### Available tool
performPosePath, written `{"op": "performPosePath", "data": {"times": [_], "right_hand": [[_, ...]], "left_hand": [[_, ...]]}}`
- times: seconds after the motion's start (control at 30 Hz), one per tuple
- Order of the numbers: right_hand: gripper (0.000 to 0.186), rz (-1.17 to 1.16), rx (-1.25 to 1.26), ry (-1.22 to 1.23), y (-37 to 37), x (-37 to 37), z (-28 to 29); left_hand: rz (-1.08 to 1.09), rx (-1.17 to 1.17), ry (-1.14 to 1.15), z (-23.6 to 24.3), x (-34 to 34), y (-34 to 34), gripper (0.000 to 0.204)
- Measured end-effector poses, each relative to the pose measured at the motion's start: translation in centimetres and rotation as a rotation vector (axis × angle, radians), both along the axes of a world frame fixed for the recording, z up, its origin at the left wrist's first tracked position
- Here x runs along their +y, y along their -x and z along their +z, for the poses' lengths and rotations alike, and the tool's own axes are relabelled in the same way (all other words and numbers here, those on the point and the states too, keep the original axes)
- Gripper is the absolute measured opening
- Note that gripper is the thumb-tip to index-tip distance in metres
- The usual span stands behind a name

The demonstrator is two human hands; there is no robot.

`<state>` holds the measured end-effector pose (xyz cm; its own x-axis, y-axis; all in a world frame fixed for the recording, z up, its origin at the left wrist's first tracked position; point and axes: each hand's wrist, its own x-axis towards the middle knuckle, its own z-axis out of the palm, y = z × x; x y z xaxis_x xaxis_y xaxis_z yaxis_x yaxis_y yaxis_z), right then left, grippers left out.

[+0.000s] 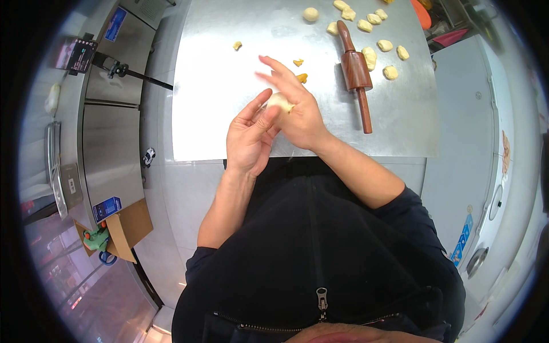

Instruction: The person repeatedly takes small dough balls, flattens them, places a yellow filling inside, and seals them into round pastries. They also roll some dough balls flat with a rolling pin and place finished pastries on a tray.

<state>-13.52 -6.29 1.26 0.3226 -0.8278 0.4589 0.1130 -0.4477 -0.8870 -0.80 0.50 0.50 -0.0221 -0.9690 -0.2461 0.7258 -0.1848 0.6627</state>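
Note:
A small pale ball of dough (279,102) sits between my hands, just above the near part of the steel table. My left hand (246,140) grips it, thumb on the near side and fingers curled up behind. Against its right side rests the palm of my right hand (303,114), its fingers stretched out toward the far left and smeared at the tips. Part of the dough is hidden by my left thumb and right palm. Orange-yellow filling pieces (302,78) lie just beyond my right hand.
On the steel table (200,103), a wooden rolling pin (355,71) lies to the right, among several dough pieces (390,72). A smooth dough ball (310,14) is at the far side. A phone on a stand (76,55) stands left, above an open cardboard box (128,228).

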Motion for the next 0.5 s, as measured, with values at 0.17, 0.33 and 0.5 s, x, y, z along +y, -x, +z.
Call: {"op": "performPosePath", "data": {"times": [0.17, 0.33, 0.5], "right_hand": [[0.048, 0.099, 0.005, 0.005, -0.07, -0.31, 0.16], [0.053, -0.042, 0.001, -0.024, -0.21, -0.14, 0.17], [0.051, -0.021, -0.091, -0.07, -0.43, -0.26, 0.39]], "left_hand": [[-0.068, 0.084, -0.015, 0.44, -0.2, -0.27, 0.042], [-0.058, -0.011, 0.046, 0.25, -0.11, -0.23, 0.041], [-0.052, -0.017, 0.037, 0.15, -0.05, -0.28, 0.04]]}}
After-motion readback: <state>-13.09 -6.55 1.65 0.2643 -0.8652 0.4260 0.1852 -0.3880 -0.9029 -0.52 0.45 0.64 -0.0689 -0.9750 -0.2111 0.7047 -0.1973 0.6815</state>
